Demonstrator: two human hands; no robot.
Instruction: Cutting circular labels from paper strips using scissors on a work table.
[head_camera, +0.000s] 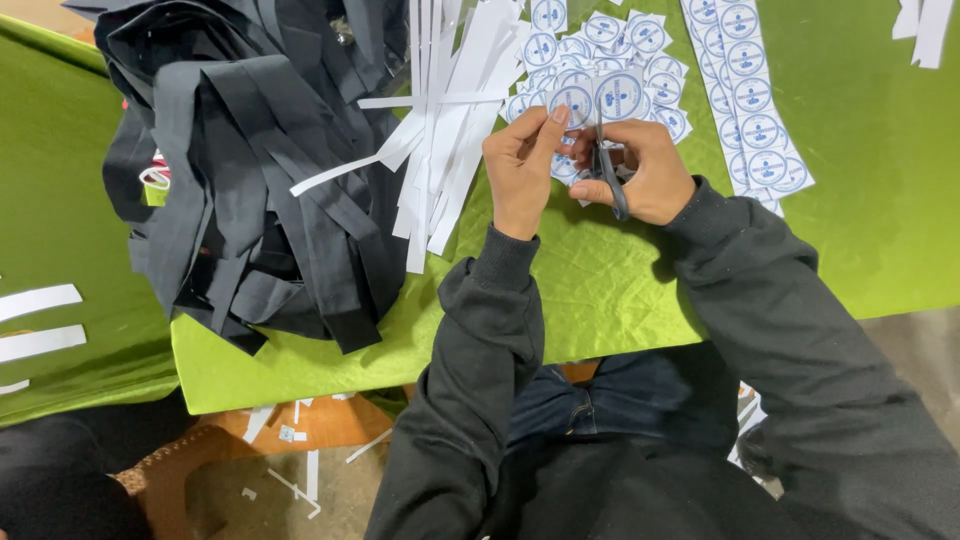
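Down by the floor, paper scraps (300, 470) littered an orange mat (330, 420). Over the wrinkled green cloth (600, 290), the left hand (520, 170) pinched a strip of round blue-and-white stickers (600, 100) while the right hand (645, 170) was closed around scissors (608, 175), cutting into it. Further back lay white paper strips (440, 110), floppy dark fabric bands (260, 170) and more sticker sheets (750, 100).

You've got a heap of dark fabric strips (250, 170) on the green cloth (620, 290), white paper strips (440, 120) fanned beside it, loose round-printed labels (645, 40) behind, an uncut label strip (750, 100) right, paper scraps (300, 470) on the floor.
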